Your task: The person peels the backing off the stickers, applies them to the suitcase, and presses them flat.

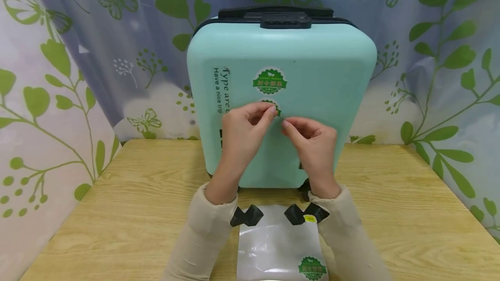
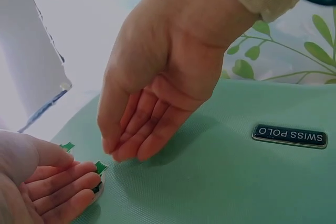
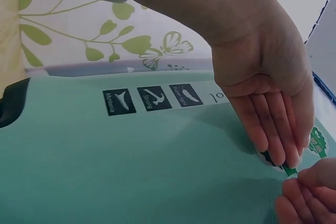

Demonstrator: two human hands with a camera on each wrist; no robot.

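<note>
My left hand [image 1: 244, 127] brings thumb and index together over a round green sticker [image 1: 277, 108] on a mint-green suitcase [image 1: 332, 86]. It pinches the sticker, and its fingers cover much of it. In the right wrist view, a green strip of this sticker [image 3: 290, 172] pokes out past the left fingertips. My right hand [image 1: 314, 142] is close beside it, lower and to the right. Its thumb and index meet near the sticker's edge, with nothing visible between them. Another green sticker [image 1: 270, 82] lies flat on the suitcase just above.
A silvery sticker sheet [image 1: 273, 242] lies on the wooden table [image 1: 148, 185] between my forearms, with a green sticker [image 1: 312, 268] at its lower right corner. The suitcase stands upright against a leaf-patterned curtain [image 1: 133, 68]. Its black handle [image 1: 285, 16] is on top.
</note>
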